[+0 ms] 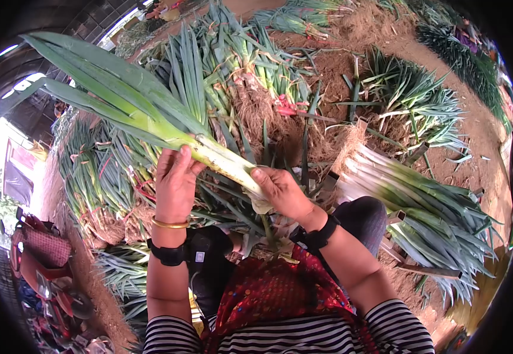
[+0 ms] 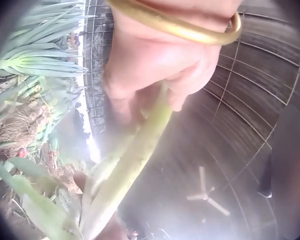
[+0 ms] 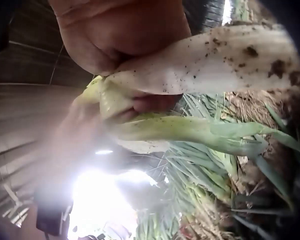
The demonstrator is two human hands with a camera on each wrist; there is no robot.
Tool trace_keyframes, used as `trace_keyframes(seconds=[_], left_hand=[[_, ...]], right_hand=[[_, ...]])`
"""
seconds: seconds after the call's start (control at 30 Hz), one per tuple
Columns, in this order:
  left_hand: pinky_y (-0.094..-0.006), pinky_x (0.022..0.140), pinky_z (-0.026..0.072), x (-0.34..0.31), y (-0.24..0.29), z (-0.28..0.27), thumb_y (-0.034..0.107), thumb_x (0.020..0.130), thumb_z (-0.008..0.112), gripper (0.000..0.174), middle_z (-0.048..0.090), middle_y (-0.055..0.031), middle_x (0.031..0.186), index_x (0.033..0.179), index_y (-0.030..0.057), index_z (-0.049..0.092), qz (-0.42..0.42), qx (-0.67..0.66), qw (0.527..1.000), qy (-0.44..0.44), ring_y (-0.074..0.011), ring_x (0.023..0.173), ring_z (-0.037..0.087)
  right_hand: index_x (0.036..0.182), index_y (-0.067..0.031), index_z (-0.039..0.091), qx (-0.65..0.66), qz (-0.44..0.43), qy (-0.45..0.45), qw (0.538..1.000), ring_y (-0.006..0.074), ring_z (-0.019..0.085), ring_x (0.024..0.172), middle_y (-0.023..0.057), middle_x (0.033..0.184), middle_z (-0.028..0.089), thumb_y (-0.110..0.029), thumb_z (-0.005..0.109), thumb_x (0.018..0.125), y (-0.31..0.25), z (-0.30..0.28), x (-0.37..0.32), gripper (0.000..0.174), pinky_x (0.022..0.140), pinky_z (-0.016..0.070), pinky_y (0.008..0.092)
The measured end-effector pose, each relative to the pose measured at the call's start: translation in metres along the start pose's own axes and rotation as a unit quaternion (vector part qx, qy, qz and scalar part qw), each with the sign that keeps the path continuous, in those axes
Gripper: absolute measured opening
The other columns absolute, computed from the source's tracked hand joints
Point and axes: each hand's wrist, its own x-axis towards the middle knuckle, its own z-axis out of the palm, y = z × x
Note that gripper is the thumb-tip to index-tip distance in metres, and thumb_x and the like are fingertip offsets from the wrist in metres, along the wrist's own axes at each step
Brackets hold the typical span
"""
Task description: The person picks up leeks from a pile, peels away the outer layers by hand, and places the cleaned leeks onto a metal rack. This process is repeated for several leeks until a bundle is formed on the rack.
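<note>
Both hands are closed on one big leek (image 1: 221, 158) that is held up in front of the person's chest. The left hand (image 1: 175, 183) wraps its fingers round the stalk where the pale shaft turns to green. The right hand (image 1: 281, 192) grips the white root end, lower and to the right. The leek slants between them, with its broad leaves fanning up and away to the left, well past the left hand.

Under everything lies the earth floor (image 1: 480, 127), reddish brown and strewn with loose leaves. Across the middle of it spreads a large heap (image 1: 233, 65) of untrimmed leeks, their matted brown roots turned toward the person and their tops pointing away. To the right, just beside the person's knee, rests a smaller bundle (image 1: 412, 197) of clean leeks, white ends together and green ends splayed toward the edge of the view.

In the right wrist view the held leek's shaft is flecked with soil. The fingers there pinch a pale yellow-green outer leaf, which trails loose beneath the shaft. In the left wrist view the stalk runs out from under the curled fingers.

A red patterned cloth (image 1: 280, 292) covers the lap, between two striped sleeves (image 1: 168, 336). A black strap (image 1: 168, 255) circles each wrist, and a gold bangle (image 1: 171, 224) sits just above the left one. Small red ties (image 1: 286, 106) show among the heaped roots.
</note>
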Motion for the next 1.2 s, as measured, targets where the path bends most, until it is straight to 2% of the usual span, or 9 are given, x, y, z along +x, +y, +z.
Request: trace_keyframes(seconds=[0.13,0.23,0.47,0.53,0.6,0.67,0.9,1.0,1.2], left_hand=[[-0.0442,0.095,0.0434,-0.006,-0.007,-0.011,0.016,0.094,0.047,0.026,0.058,-0.0107,0.111,0.116,0.0037,0.052,-0.024,-0.113,0.992,-0.054,-0.0267,0.107,0.055],[-0.0457,0.101,0.0371,-0.015,-0.032,-0.003,0.028,0.096,0.042,0.030,0.058,-0.0116,0.106,0.115,0.0057,0.047,-0.061,-0.281,0.956,-0.052,-0.0299,0.111,0.052],[-0.0290,0.066,0.0411,-0.014,-0.053,0.008,0.030,0.094,0.049,0.021,0.043,0.0006,0.071,0.097,0.0093,0.050,-0.061,-0.223,0.972,0.047,-0.0122,0.065,0.043],[-0.0255,0.058,0.0363,-0.008,-0.057,0.001,0.029,0.092,0.053,0.019,0.042,0.0036,0.065,0.087,0.0110,0.050,-0.034,-0.220,0.970,0.100,-0.0095,0.059,0.039],[-0.0240,0.054,0.0343,0.000,-0.057,-0.006,0.030,0.091,0.055,0.021,0.040,0.0051,0.062,0.081,0.0129,0.048,-0.017,-0.215,0.969,0.120,-0.0079,0.055,0.037],[-0.0239,0.053,0.0331,0.002,-0.057,-0.009,0.031,0.090,0.056,0.023,0.039,0.0052,0.062,0.078,0.0143,0.046,0.000,-0.202,0.969,0.138,-0.0068,0.054,0.036],[-0.0238,0.047,0.0300,0.002,-0.048,-0.007,0.033,0.090,0.056,0.028,0.036,0.0059,0.058,0.072,0.0151,0.045,-0.017,-0.201,0.967,0.157,-0.0070,0.049,0.033],[-0.0238,0.047,0.0291,0.001,-0.046,-0.007,0.031,0.091,0.056,0.026,0.036,0.0058,0.058,0.073,0.0144,0.045,-0.024,-0.217,0.971,0.101,-0.0067,0.048,0.033],[-0.0221,0.047,0.0300,0.002,-0.048,0.001,0.021,0.088,0.060,0.016,0.041,0.0046,0.064,0.084,0.0124,0.047,0.015,-0.158,0.984,0.080,-0.0059,0.051,0.037]], right_hand=[[0.096,0.0064,0.060,0.049,0.130,0.098,0.986,0.0082,0.042,0.066,0.0034,0.070,0.055,-0.031,0.047,0.095,0.014,0.003,0.005,0.040,0.060,0.0416,0.0262],[0.094,0.0072,0.060,0.102,0.082,0.191,0.973,0.0074,0.041,0.066,0.0010,0.070,0.053,-0.031,0.047,0.095,0.043,0.020,0.009,0.041,0.059,0.0398,0.0245],[0.101,0.0078,0.057,0.320,0.210,0.228,0.895,0.0097,0.046,0.068,0.0051,0.074,0.057,-0.037,0.048,0.094,0.060,0.029,0.007,0.046,0.064,0.0428,0.0261],[0.104,0.0064,0.058,0.058,0.191,0.125,0.972,0.0146,0.051,0.069,0.0100,0.073,0.058,-0.044,0.045,0.093,0.056,0.017,0.001,0.053,0.068,0.0445,0.0306],[0.094,0.0007,0.060,-0.056,0.255,0.014,0.965,0.0299,0.058,0.071,0.0165,0.070,0.058,-0.052,0.041,0.091,0.041,0.014,-0.008,0.056,0.069,0.0451,0.0387],[0.086,0.0001,0.059,-0.198,0.128,-0.011,0.972,0.0377,0.058,0.070,0.0199,0.070,0.058,-0.047,0.042,0.092,0.039,0.025,-0.021,0.050,0.066,0.0454,0.0422],[0.079,0.0014,0.057,-0.182,-0.015,0.158,0.970,0.0411,0.055,0.062,0.0217,0.065,0.056,-0.019,0.056,0.087,0.067,0.044,-0.023,0.022,0.054,0.0440,0.0437],[0.081,0.0017,0.056,-0.128,0.124,0.142,0.974,0.0422,0.053,0.060,0.0245,0.068,0.055,-0.017,0.055,0.087,0.075,0.031,-0.018,0.020,0.052,0.0437,0.0413],[0.093,0.0044,0.057,0.269,0.266,0.160,0.912,0.0073,0.049,0.071,0.0011,0.079,0.057,-0.025,0.049,0.094,0.063,0.038,-0.022,0.031,0.062,0.0434,0.0259]])
